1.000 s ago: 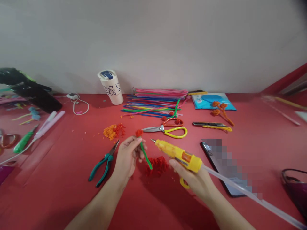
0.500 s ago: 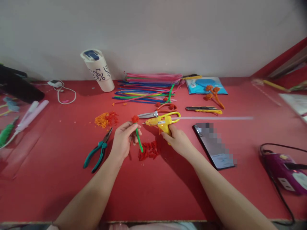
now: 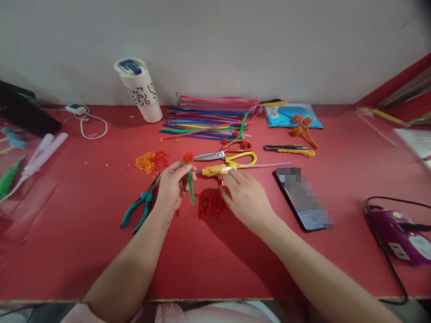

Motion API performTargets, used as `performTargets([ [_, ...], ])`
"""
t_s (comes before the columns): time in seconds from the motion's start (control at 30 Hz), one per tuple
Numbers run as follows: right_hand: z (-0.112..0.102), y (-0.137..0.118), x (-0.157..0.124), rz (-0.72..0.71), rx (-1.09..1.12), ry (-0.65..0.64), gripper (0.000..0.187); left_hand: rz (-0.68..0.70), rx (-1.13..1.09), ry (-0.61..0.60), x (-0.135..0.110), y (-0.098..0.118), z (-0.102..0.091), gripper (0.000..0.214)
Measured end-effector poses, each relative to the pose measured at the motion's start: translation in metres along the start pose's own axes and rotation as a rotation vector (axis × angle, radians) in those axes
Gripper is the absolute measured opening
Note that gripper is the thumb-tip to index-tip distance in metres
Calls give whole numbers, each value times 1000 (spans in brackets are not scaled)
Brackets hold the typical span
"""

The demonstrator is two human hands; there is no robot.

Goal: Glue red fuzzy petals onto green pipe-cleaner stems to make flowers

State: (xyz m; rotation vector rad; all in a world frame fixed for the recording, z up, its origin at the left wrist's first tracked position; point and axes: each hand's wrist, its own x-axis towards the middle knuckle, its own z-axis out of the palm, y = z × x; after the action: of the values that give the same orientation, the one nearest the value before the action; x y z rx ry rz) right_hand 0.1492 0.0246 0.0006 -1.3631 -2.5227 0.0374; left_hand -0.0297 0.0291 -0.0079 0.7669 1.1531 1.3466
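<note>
My left hand (image 3: 173,188) pinches a green pipe-cleaner stem with a small red bud on top (image 3: 189,172) and holds it upright above the red table (image 3: 215,264). A yellow glue gun (image 3: 217,170) lies flat on the table just right of the bud, its clear glue stick (image 3: 266,165) trailing to the right. My right hand (image 3: 247,197) is off the gun, fingers stretched out to the left, between the gun and a pile of red pipe-cleaner pieces (image 3: 209,204).
Teal pliers (image 3: 141,206) lie left of my left hand. Yellow-handled scissors (image 3: 229,157), orange and red scraps (image 3: 150,160), a bundle of coloured pipe cleaners (image 3: 212,121), a white cup (image 3: 139,89), a utility knife (image 3: 289,149), a phone (image 3: 301,197) and a purple device (image 3: 399,235) surround them.
My right hand lowered the glue gun from the bud, laid it flat on the table and let go. My left hand kept hold of the green stem.
</note>
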Motion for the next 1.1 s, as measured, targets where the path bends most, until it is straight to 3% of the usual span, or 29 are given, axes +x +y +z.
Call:
performTargets([
  [0.1, 2, -19, 4, -227, 66, -158, 14, -3, -4, 6, -1, 1, 1, 13],
  [0.2, 13, -31, 9, -244, 20, -172, 14, -12, -5, -4, -3, 1, 2, 14],
  [0.4, 21, -43, 14, -157, 98, -168, 19, -17, -13, -32, -6, 2, 5, 15],
  [0.57, 6, -26, 13, 21, 226, -124, 17, -37, 23, -29, -9, 4, 7, 15],
  [0.6, 1, -20, 13, 51, 292, -103, 17, -48, 26, -32, -10, 4, 8, 15],
  [0.73, -17, -1, 9, 232, 951, 9, 15, -106, 33, -86, -16, 3, 14, 16],
  [0.8, -22, 2, 7, 244, 1076, 20, 15, -138, 40, -101, -19, 1, 18, 16],
  [0.93, -26, 2, 3, 319, 1016, 62, 6, -185, 68, -105, -22, -3, 22, 16],
  [1.1, -27, 5, 1, 356, 982, 10, 10, -241, 161, -148, -23, -8, 23, 20],
])
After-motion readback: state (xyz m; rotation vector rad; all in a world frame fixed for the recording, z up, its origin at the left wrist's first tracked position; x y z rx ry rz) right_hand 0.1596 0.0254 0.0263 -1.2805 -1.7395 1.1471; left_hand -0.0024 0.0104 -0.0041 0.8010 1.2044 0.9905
